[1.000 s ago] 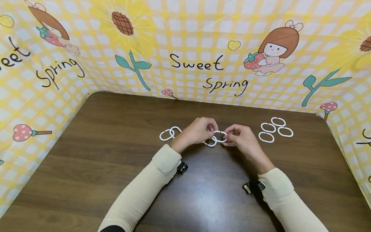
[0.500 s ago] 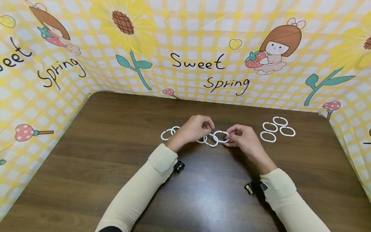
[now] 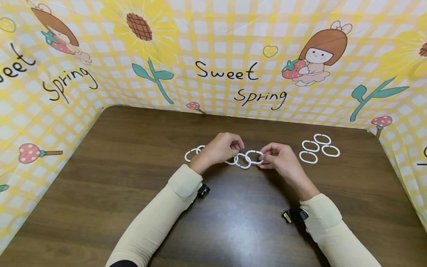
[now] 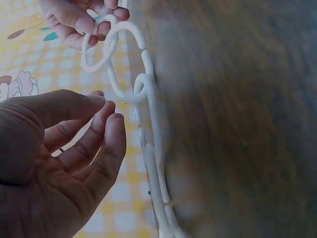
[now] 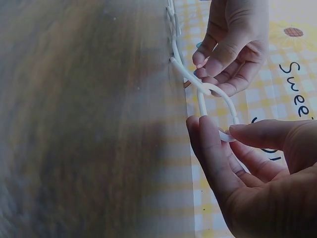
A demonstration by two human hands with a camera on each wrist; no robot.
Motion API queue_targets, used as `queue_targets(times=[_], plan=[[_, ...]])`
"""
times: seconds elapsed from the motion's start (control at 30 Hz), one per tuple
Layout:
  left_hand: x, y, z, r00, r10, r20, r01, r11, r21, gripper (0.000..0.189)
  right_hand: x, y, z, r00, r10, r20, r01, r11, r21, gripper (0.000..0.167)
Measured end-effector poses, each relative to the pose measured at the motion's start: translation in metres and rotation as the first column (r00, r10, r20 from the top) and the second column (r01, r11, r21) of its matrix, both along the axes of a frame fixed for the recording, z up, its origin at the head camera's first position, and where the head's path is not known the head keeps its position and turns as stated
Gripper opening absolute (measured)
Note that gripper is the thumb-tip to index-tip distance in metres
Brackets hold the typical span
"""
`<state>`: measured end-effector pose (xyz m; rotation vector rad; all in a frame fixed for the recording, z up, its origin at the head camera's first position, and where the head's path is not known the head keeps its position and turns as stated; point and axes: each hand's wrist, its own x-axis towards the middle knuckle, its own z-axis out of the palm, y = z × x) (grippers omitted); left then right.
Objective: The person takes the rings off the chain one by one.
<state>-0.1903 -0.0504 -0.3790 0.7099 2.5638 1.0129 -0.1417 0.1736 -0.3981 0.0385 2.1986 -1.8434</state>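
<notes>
The right hand's (image 3: 281,157) thumb and fingertips pinch one end of a smooth white oval ring, apparently plastic (image 4: 84,53), which is the landmark here. This ring's long axis runs roughly crosswise in the head view, its right end in that pinch, its left end pointing toward the left hand (image 3: 221,147). The right hand is the nearer one, being in contact; the left hand is to the ring's left and apart from it, its thumb and fingers loosely bent, tips close together, holding nothing.

Through the held ring's left end passes a matching white ring (image 4: 138,34), round in section, with a narrow break in its band. Farther left of the held ring, more white links (image 3: 230,162) run on, partly covered by the left wrist, so I cannot tell whether all are joined.

Well apart to the held ring's right lie four loose white oval rings (image 3: 310,151), flat and close together. Below everything spreads a dark brown wood-grained table (image 3: 233,222), glossy on the near side of the held ring. Beyond the ring rises a yellow-and-white checked cloth (image 3: 220,44), lightly creased, printed with sunflowers and lettering.
</notes>
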Motion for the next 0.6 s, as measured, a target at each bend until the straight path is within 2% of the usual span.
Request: queue_targets(times=[0.6], plan=[[0.0,0.013,0.001,0.999,-0.043,0.03,0.044,0.998,-0.045,0.015,-0.001,0.003,0.007,0.999,-0.006,0.031,0.006,1.0,-0.008,0.02]])
